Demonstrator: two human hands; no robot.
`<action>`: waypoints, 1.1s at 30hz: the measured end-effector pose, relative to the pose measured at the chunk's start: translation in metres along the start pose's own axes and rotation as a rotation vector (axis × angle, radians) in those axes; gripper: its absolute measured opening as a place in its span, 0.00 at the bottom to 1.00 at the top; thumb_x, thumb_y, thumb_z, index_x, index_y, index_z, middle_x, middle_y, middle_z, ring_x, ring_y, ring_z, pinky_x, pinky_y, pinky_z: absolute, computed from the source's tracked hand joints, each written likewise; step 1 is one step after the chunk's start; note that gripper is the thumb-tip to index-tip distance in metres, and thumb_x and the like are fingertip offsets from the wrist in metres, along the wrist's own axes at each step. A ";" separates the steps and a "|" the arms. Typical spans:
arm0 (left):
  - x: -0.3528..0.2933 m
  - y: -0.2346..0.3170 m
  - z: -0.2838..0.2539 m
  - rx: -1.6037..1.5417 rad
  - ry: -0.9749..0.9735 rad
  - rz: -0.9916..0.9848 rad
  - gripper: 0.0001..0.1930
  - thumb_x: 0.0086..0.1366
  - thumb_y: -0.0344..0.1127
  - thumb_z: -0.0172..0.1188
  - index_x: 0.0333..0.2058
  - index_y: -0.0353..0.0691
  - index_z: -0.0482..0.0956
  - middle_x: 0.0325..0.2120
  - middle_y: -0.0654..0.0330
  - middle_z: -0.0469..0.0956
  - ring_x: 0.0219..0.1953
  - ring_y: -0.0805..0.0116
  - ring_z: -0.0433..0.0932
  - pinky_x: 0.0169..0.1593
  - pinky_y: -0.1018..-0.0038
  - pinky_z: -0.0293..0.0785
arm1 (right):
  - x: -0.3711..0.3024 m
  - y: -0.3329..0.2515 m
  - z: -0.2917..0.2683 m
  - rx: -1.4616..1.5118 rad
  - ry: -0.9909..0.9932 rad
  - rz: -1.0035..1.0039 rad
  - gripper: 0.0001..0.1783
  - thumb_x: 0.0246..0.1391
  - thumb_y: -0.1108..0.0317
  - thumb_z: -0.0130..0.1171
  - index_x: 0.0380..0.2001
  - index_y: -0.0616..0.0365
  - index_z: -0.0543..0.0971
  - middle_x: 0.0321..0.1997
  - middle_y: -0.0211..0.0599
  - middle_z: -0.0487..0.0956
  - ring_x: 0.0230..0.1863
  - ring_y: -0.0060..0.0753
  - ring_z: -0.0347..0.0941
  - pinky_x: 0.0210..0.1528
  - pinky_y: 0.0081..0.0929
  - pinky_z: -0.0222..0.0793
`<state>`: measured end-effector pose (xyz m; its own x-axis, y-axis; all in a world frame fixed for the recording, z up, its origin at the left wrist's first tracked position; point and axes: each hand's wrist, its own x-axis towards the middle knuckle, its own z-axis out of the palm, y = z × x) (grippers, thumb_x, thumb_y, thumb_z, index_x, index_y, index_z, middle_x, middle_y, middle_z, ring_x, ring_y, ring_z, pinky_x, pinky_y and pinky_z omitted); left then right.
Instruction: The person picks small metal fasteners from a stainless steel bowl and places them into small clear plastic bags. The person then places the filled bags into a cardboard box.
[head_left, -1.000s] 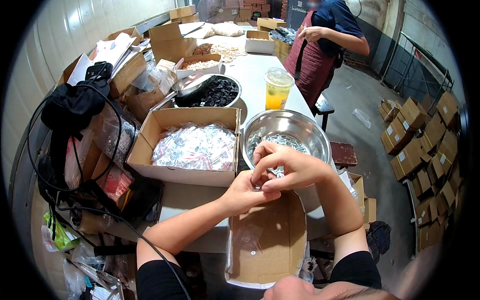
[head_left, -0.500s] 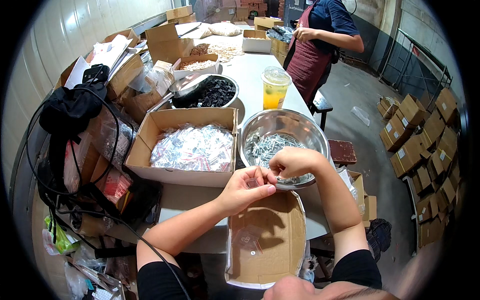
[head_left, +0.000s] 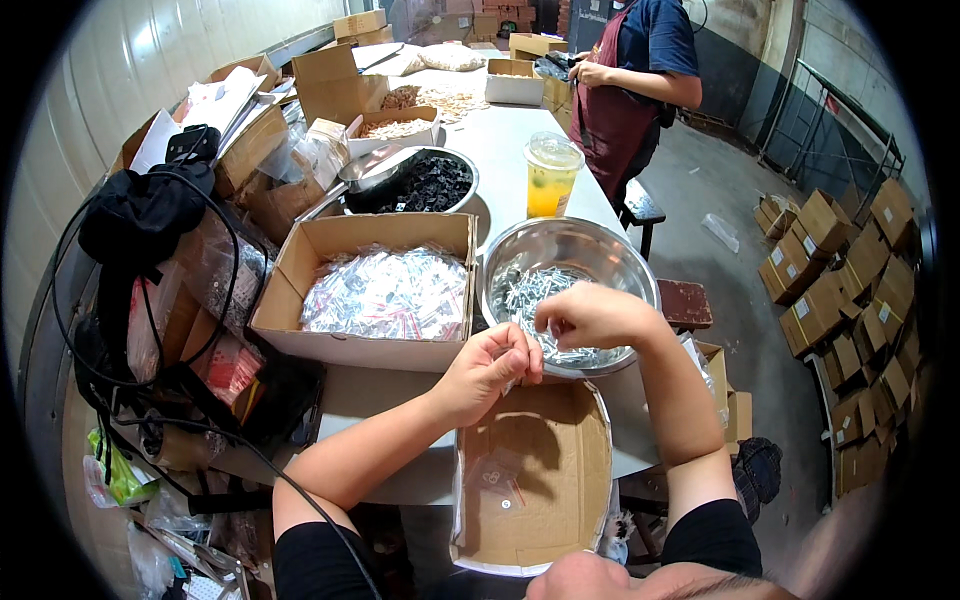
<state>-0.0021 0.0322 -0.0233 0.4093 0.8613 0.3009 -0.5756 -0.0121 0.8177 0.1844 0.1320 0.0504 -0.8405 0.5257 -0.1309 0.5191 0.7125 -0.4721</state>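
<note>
My left hand [head_left: 490,370] is closed in a pinch over the far edge of a shallow cardboard tray [head_left: 560,440]. A bit of a small clear plastic bag [head_left: 511,385] shows at its fingers, mostly hidden by them. My right hand [head_left: 592,318] hangs over the near side of a steel bowl [head_left: 628,262], its fingers curled together; what they hold, if anything, is hidden. Loose metal screws [head_left: 535,290] lie heaped in the bowl. In the tray are a flat clear zip bag [head_left: 495,472] and a tiny white round piece [head_left: 506,504].
Left of the bowl stands a cardboard box [head_left: 365,350] full of filled clear bags [head_left: 385,295]. Behind are a bowl of black parts [head_left: 435,185] and a cup of yellow drink [head_left: 552,178]. A person in an apron [head_left: 615,110] stands at the table's far right. A black cable [head_left: 290,480] crosses my left arm.
My left hand has turned and closed more, hiding most of the bag. My right hand has lifted slightly from the screws. The other person has shifted left.
</note>
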 end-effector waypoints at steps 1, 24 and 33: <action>-0.001 0.000 -0.001 0.003 0.008 -0.019 0.21 0.61 0.54 0.64 0.30 0.42 0.68 0.29 0.61 0.72 0.32 0.71 0.70 0.39 0.74 0.66 | -0.002 -0.002 -0.003 0.027 0.093 -0.049 0.13 0.41 0.75 0.62 0.35 0.60 0.80 0.30 0.43 0.81 0.32 0.45 0.78 0.37 0.35 0.73; -0.001 0.022 0.017 0.418 0.195 0.156 0.16 0.67 0.35 0.59 0.49 0.36 0.67 0.41 0.62 0.71 0.42 0.76 0.71 0.47 0.78 0.70 | -0.016 -0.048 -0.004 0.275 0.472 -0.449 0.05 0.45 0.75 0.66 0.28 0.60 0.80 0.37 0.39 0.78 0.38 0.37 0.76 0.40 0.29 0.73; -0.003 0.041 0.019 0.895 0.313 0.330 0.05 0.64 0.29 0.59 0.32 0.33 0.74 0.29 0.58 0.74 0.31 0.70 0.74 0.38 0.75 0.72 | -0.020 -0.050 -0.007 0.408 0.416 -0.289 0.10 0.49 0.71 0.66 0.33 0.63 0.77 0.27 0.39 0.79 0.28 0.31 0.76 0.32 0.26 0.71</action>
<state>-0.0139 0.0191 0.0186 0.0468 0.8391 0.5420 0.1703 -0.5413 0.8234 0.1761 0.0891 0.0823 -0.7648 0.5334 0.3613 0.1114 0.6618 -0.7414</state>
